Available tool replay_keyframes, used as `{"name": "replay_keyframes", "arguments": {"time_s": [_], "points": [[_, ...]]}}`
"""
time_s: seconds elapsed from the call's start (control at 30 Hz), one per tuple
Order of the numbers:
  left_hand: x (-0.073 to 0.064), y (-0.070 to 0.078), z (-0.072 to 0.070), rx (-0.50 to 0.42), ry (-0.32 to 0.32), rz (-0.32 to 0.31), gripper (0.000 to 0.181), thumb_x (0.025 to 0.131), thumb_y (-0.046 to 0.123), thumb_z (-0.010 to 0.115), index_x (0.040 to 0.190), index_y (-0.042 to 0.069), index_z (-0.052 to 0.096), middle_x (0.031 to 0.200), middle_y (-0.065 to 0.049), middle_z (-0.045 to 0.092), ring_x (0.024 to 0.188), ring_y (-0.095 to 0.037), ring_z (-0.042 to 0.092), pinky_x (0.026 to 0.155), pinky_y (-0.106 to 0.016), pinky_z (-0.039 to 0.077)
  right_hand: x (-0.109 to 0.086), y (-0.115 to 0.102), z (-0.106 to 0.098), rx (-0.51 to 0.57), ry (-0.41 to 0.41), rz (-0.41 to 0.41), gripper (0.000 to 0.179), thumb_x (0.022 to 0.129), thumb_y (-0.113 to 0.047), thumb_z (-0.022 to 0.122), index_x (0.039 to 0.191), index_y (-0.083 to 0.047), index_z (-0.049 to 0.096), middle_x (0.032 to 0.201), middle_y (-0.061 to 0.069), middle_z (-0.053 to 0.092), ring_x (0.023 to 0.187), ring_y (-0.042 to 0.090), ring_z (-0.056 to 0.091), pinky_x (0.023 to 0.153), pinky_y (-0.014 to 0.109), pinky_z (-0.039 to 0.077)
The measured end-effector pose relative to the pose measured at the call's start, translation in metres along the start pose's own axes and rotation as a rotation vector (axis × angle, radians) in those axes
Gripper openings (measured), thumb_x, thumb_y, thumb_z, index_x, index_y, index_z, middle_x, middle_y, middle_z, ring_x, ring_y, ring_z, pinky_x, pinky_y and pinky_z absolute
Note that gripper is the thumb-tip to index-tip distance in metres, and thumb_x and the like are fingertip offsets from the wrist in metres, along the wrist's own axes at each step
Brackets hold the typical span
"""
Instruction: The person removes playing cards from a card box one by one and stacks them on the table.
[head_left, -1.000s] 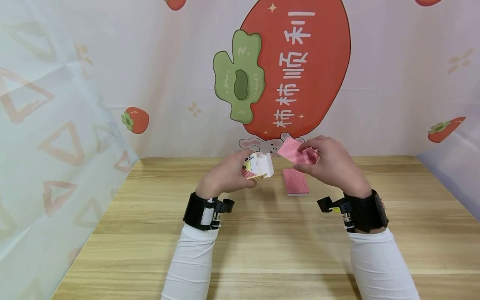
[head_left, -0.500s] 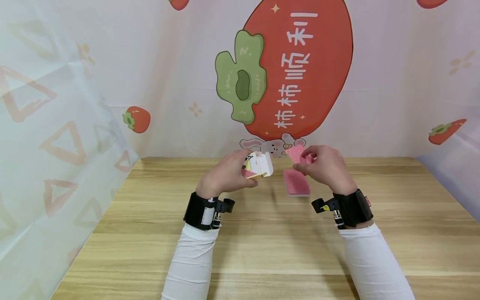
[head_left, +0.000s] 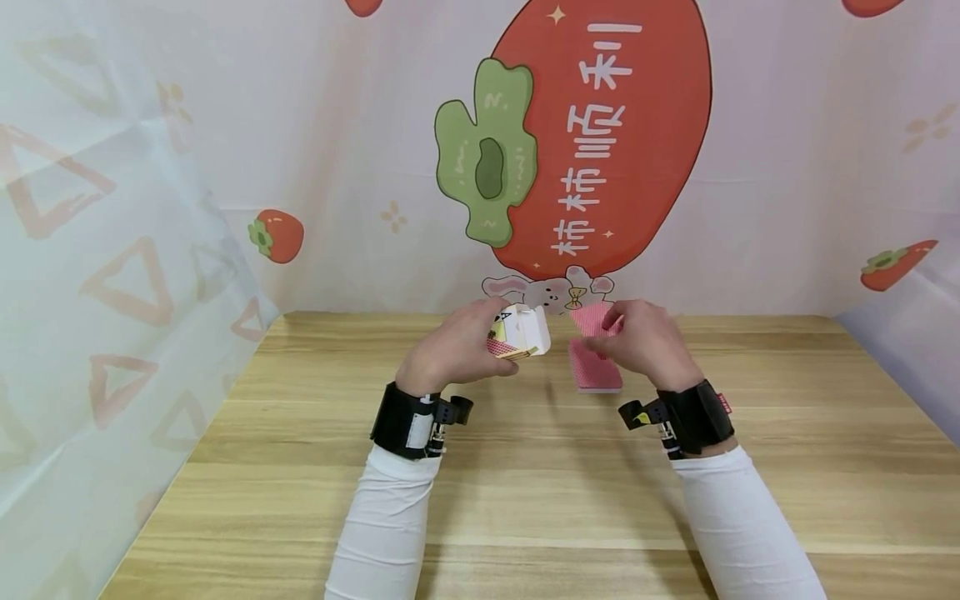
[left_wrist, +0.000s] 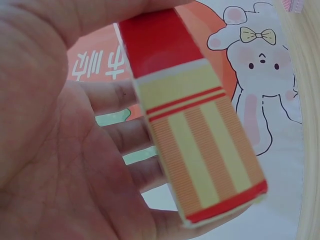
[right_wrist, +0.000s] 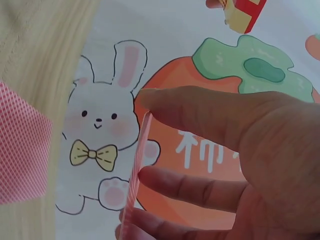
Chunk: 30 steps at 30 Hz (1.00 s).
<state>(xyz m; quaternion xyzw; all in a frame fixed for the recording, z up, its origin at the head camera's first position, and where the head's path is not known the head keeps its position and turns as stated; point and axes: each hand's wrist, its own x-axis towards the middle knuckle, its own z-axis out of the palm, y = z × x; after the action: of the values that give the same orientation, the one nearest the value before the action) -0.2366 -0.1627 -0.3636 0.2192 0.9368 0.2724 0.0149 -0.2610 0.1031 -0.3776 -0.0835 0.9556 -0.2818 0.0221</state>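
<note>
My left hand (head_left: 459, 348) grips a small playing-card box (head_left: 531, 330), raised above the table with its white end flap open toward the right. In the left wrist view the box's narrow side (left_wrist: 197, 145) shows red, cream and tan stripes, with fingers behind it. My right hand (head_left: 647, 337) pinches a pink-patterned playing card (head_left: 588, 315) between thumb and fingers. The right wrist view shows this card (right_wrist: 134, 182) almost edge-on, as a thin strip. Just below that hand, a stack of pink-backed playing cards (head_left: 594, 371) lies on the table, partly overlapped by the fingers.
The wooden table (head_left: 525, 517) runs back to a hanging cloth (head_left: 360, 150) printed with a large persimmon and a rabbit. Another pale cloth (head_left: 97, 275) hangs at the left. Each wrist wears a black strap with a camera mount, such as the right wrist strap (head_left: 693, 419).
My right hand has moved left and slightly nearer, bringing the pinched card down toward the stack. My left hand and the box have stayed almost still.
</note>
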Motion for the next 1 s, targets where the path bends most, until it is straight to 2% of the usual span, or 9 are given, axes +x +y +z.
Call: {"name": "replay_keyframes", "arguments": {"time_s": [0.3, 0.7, 0.87, 1.0], "points": [[0.000, 0.000, 0.000, 0.015, -0.013, -0.010, 0.074, 0.077, 0.020, 0.087, 0.139, 0.005, 0.049, 0.111, -0.006, 0.059, 0.101, -0.022, 0.055, 0.087, -0.035, 0.047, 0.004, -0.001, 0.007, -0.038, -0.030, 0.008, 0.038, 0.085, -0.029, 0.079, 0.099, 0.001, 0.061, 0.085, 0.012, 0.063, 0.081, 0.030, 0.055, 0.060, 0.036, 0.044], [0.001, 0.001, 0.001, 0.014, -0.031, -0.018, 0.076, 0.078, 0.021, 0.087, 0.142, 0.006, 0.048, 0.112, -0.006, 0.058, 0.101, -0.022, 0.054, 0.087, -0.034, 0.046, 0.005, -0.001, 0.014, -0.101, -0.083, 0.062, 0.035, 0.085, -0.030, 0.078, 0.094, 0.000, 0.061, 0.080, 0.011, 0.060, 0.074, 0.027, 0.054, 0.059, 0.035, 0.042], [0.001, 0.000, 0.001, 0.009, -0.033, -0.019, 0.077, 0.078, 0.020, 0.087, 0.142, 0.006, 0.047, 0.112, -0.006, 0.058, 0.101, -0.022, 0.054, 0.087, -0.034, 0.046, 0.006, 0.000, 0.019, -0.117, -0.045, 0.067, 0.041, 0.083, -0.035, 0.081, 0.095, 0.001, 0.064, 0.078, 0.011, 0.062, 0.072, 0.028, 0.055, 0.057, 0.035, 0.042], [0.000, 0.000, 0.001, 0.006, -0.036, -0.020, 0.077, 0.078, 0.020, 0.087, 0.142, 0.005, 0.047, 0.112, -0.006, 0.058, 0.101, -0.021, 0.054, 0.087, -0.034, 0.047, 0.007, 0.002, 0.022, -0.143, 0.012, 0.061, 0.046, 0.082, -0.038, 0.082, 0.099, 0.002, 0.070, 0.083, 0.013, 0.067, 0.075, 0.030, 0.059, 0.057, 0.036, 0.046]]}}
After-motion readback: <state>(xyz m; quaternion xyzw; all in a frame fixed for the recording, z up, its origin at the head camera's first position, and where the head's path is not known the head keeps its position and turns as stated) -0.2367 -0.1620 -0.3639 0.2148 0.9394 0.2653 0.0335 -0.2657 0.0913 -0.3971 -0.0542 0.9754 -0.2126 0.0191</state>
